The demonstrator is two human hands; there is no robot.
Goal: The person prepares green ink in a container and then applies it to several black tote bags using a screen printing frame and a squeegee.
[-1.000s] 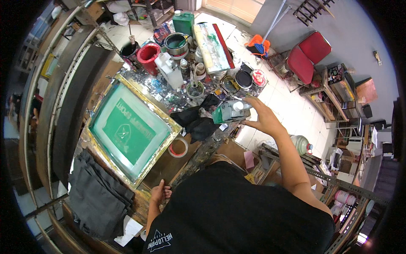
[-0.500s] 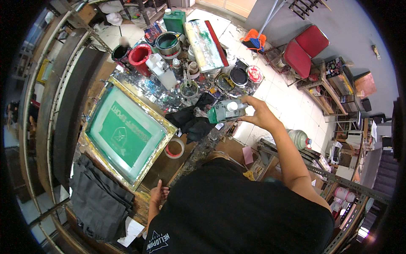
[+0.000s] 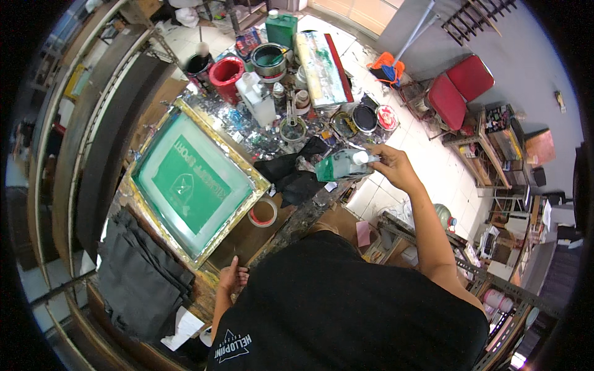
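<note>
My right hand (image 3: 396, 170) is closed on the end of a translucent plastic jug (image 3: 337, 166), green inside with a white cap. The jug lies tilted over the table's near right edge, beside dark crumpled cloths (image 3: 297, 179). At the lower left, my left hand (image 3: 232, 277) hangs by the table edge with its thumb raised and fingers apart, holding nothing. Ahead of it lies a screen-printing frame (image 3: 260, 188) with green mesh and a pale border. A roll of tape (image 3: 263, 213) sits between the frame and the cloths.
Folded dark cloth (image 3: 139, 278) is stacked at the table's left. Behind the frame stand a red paint tub (image 3: 226, 74), an open can of dark green paint (image 3: 269, 60), a white bottle (image 3: 257, 102) and a green jerrycan (image 3: 281, 28). A red chair (image 3: 448, 99) stands right.
The view has shifted, so the table appears farther right. My right hand's grip has moved toward the jug's outer end; the jug remains about where it was. The left hand is nearly still.
</note>
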